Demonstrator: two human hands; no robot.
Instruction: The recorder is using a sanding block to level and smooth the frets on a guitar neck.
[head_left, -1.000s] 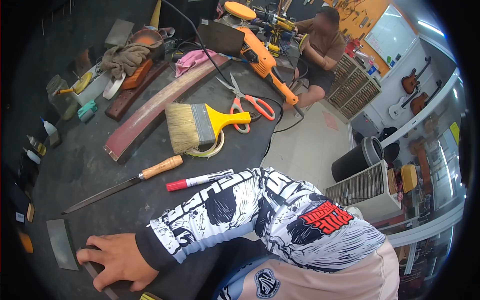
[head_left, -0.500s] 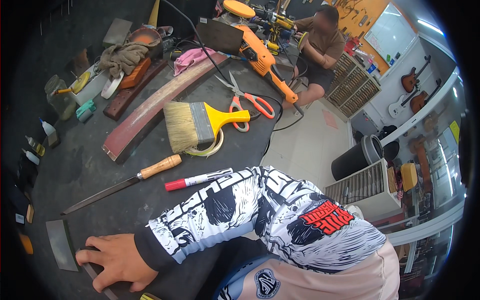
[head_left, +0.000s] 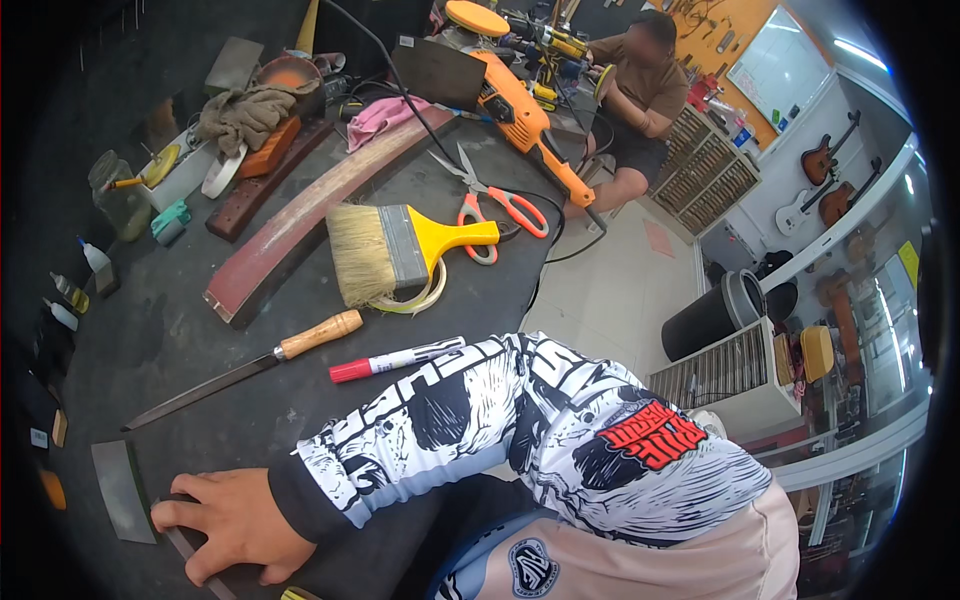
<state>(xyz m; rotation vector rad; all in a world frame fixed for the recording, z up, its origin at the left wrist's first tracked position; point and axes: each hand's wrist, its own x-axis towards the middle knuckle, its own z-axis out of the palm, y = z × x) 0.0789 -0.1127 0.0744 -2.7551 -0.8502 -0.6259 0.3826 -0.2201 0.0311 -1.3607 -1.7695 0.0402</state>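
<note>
My right hand point(head_left: 235, 525) is low at the left, back upward, with bent fingers spread over a narrow grey strip point(head_left: 197, 565). The fingertips grip the strip's edge; its lower end runs out of the picture. Beside the fingers lies a thin grey rectangular plate point(head_left: 125, 490). Farther off, a file-like tool point(head_left: 215, 388) with a wooden handle rests on the dark table. A red-capped white marker point(head_left: 398, 360) lies next to my forearm. My left hand is outside the picture.
A wide yellow-handled brush point(head_left: 400, 250) rests on a tape roll point(head_left: 432, 295). Behind are scissors point(head_left: 478, 190), a long reddish curved beam point(head_left: 300, 220) and an orange corded polisher point(head_left: 525, 120). Small bottles point(head_left: 95, 255) line the left. A person point(head_left: 640, 80) sits beyond the table.
</note>
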